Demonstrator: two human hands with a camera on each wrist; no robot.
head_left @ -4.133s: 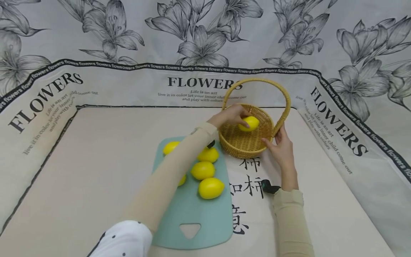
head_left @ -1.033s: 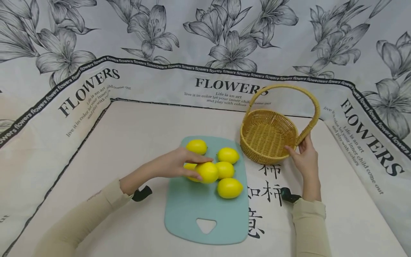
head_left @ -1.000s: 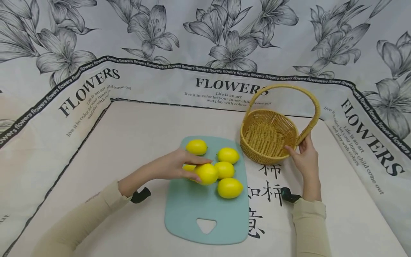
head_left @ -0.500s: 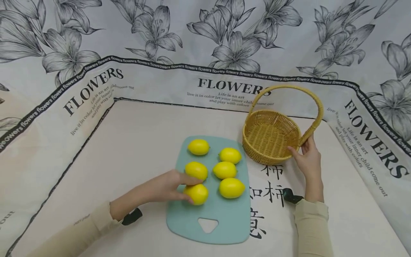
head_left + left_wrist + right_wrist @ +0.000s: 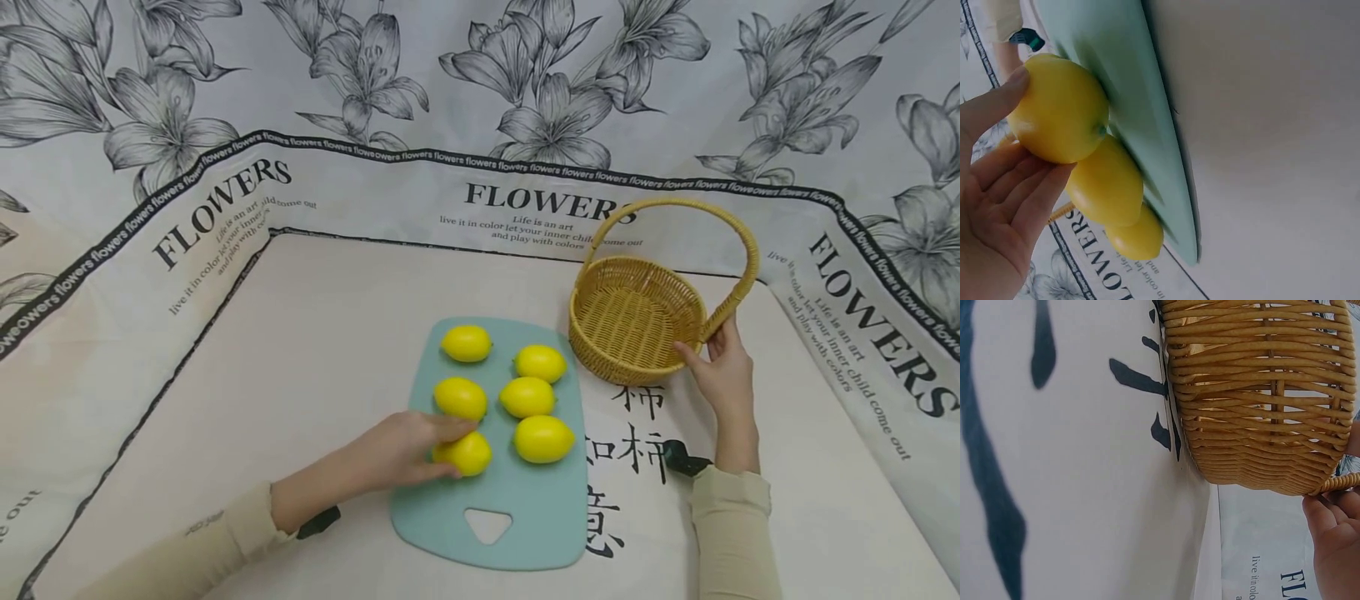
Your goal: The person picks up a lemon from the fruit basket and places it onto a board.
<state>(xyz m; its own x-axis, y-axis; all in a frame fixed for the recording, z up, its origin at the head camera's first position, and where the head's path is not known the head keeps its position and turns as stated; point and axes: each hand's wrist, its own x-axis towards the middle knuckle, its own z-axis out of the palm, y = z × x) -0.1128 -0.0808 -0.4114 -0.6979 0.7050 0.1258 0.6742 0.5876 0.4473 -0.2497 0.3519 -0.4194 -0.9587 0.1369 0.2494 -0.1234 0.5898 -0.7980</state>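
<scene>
My left hand (image 5: 405,450) has its thumb and fingers about a yellow lemon (image 5: 471,454) at the near left of a pale teal cutting board (image 5: 427,517). In the left wrist view, the thumb lies on one side of this lemon (image 5: 1060,112) and the fingers on the other. Several more lemons rest on the board, among them one just behind (image 5: 460,398) and one at the right front (image 5: 543,439). My right hand (image 5: 723,371) grips the rim and handle base of a round wicker basket (image 5: 637,312). The right wrist view shows the basket's woven side (image 5: 1116,181) only in part.
The board has a triangular cut-out (image 5: 488,526) near its front edge. Large black characters (image 5: 603,521) are printed on the pale tabletop (image 5: 330,333) right of the board. A flower-printed cloth (image 5: 405,196) rises behind and on both sides.
My left hand took a lemon out of the basket, carried it over the board, then lowered it to the near left. The right hand has kept its hold on the basket.
</scene>
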